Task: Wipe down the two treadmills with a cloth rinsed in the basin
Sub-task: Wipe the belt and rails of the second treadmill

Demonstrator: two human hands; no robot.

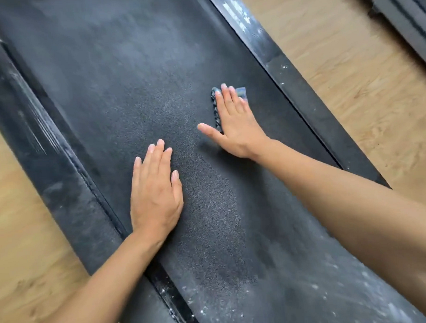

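Right hand (237, 126) presses cloth (241, 91) flat near belt's (112, 75) right edge; left hand (155, 190) lies flat, fingers straight, mid-belt.

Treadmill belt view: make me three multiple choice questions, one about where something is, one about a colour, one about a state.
1. Where is the cloth?
A. In a basin
B. Under the right hand, on the belt
C. Draped over a side rail

2. What colour is the floor?
A. Light wood brown
B. White
C. Green

3. How is the left hand?
A. Clenched in a fist
B. Gripping a bottle
C. Flat on the belt, fingers straight

Answers:
1 B: the cloth's edges show past the right hand's fingers.
2 A: wood-grain boards show on both sides.
3 C: its palm lies flat and holds nothing.
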